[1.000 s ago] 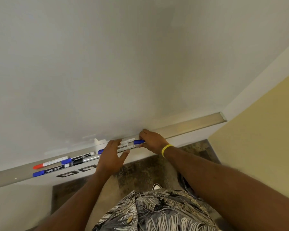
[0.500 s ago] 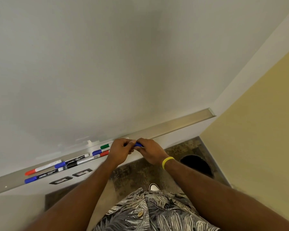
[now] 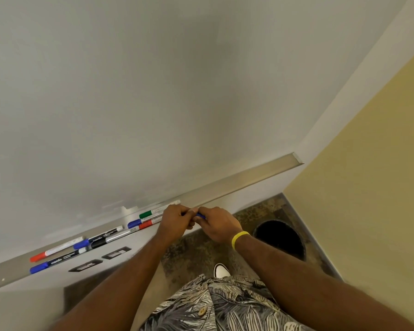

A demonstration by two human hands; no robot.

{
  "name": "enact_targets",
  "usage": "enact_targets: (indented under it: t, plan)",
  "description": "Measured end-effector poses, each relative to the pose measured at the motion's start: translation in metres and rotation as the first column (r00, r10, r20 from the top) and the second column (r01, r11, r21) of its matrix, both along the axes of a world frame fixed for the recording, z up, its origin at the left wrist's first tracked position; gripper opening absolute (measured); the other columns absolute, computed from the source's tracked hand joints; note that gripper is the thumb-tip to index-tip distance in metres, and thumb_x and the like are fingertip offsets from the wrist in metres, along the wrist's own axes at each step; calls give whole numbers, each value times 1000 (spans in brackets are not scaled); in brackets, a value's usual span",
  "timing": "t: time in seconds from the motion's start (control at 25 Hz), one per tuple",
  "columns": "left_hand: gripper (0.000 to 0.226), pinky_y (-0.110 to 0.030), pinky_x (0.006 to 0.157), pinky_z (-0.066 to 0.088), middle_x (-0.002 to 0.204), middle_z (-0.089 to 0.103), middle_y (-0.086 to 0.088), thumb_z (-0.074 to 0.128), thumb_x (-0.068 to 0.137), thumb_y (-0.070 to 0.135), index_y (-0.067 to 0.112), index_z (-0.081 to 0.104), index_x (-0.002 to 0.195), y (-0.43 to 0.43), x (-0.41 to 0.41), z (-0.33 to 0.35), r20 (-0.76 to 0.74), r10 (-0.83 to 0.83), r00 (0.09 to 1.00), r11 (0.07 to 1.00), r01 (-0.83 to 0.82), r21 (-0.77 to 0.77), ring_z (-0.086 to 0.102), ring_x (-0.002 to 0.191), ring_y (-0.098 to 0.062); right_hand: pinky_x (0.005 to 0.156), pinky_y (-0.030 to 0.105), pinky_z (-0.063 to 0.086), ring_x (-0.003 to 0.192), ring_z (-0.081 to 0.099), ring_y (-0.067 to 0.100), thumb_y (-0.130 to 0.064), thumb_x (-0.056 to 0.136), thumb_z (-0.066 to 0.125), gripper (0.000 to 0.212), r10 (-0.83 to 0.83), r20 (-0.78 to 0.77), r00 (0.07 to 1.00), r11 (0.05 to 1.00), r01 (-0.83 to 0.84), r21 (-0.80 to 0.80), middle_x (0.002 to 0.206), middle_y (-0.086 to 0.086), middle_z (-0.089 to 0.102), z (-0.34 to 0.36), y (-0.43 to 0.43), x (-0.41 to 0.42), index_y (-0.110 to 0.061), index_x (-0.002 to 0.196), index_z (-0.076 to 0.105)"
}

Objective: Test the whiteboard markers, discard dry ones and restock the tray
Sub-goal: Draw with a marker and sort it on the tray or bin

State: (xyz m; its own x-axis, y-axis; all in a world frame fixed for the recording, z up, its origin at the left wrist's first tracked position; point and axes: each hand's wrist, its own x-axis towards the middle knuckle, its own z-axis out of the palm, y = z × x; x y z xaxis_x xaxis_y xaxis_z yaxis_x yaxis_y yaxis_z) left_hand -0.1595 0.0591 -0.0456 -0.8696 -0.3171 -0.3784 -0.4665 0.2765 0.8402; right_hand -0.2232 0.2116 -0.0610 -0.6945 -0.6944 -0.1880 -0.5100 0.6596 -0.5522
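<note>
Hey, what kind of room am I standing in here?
Likely a classroom or meeting room: a big wall-mounted whiteboard, a long metal tray beneath it, and several capped markers lying in the tray.

markers (image 3: 101, 238) on tray (image 3: 249, 180), left | tray under whiteboard (image 3: 153, 91) | bin (image 3: 280, 237) on floor (image 3: 201, 254), right of markers

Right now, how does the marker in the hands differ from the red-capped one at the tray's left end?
The held marker is gripped by the left hand and right hand; the red marker lies untouched on the tray. The held marker shows only a blue bit between the hands; the red marker shows whole, white barrel and red cap. Both are at the tray.
</note>
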Motion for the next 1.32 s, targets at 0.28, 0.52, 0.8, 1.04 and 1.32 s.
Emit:
enact_targets:
  t: [0.28, 0.52, 0.8, 1.04, 1.32]
  plan:
    - [18, -17, 73, 54, 87, 72, -3, 62, 96, 21, 10, 73, 105, -7, -12, -8, 10, -54, 999, 990, 55, -133, 68, 76, -14, 72, 28, 45, 79, 56, 17, -61, 88, 59, 59, -138, 140, 980, 989, 128, 77, 101, 5, 66, -4, 8, -13, -24, 132, 47]
    - [18, -24, 79, 47, 97, 70, -5, 70, 91, 19, 11, 73, 107, -19, -36, -29, 53, -58, 997, 944, 72, -321, 60, 82, -15, 75, 33, 40, 73, 49, 17, -19, 95, 52, 8, -226, 261, 939, 973, 232, 7, 89, 3, 55, -2, 24, -27, -15, 101, 55]
    - [12, -27, 72, 41, 90, 59, -3, 65, 93, 15, 10, 72, 102, -5, -59, -44, 101, -100, 990, 882, 135, -452, 52, 76, -14, 86, 25, 40, 95, 55, 21, -19, 99, 55, 29, -221, 223, 949, 973, 229, -12, 113, 11, 62, 3, 38, -38, -7, 125, 58]
    - [13, -27, 73, 40, 97, 57, -3, 61, 96, 21, 14, 69, 103, 3, -59, -46, 203, -195, 960, 805, 275, -525, 52, 78, -15, 79, 22, 40, 85, 55, 16, -20, 97, 59, 23, -279, 235, 931, 951, 302, -66, 99, 2, 59, 11, 39, -45, -10, 118, 62]
    - [17, -26, 77, 45, 107, 58, -4, 57, 97, 24, 17, 67, 109, 2, -48, -35, 213, -255, 943, 693, 332, -640, 51, 84, -13, 81, 28, 48, 86, 57, 21, -18, 98, 58, 22, -293, 260, 920, 939, 328, -103, 99, 4, 59, 26, 37, -43, -9, 119, 61]
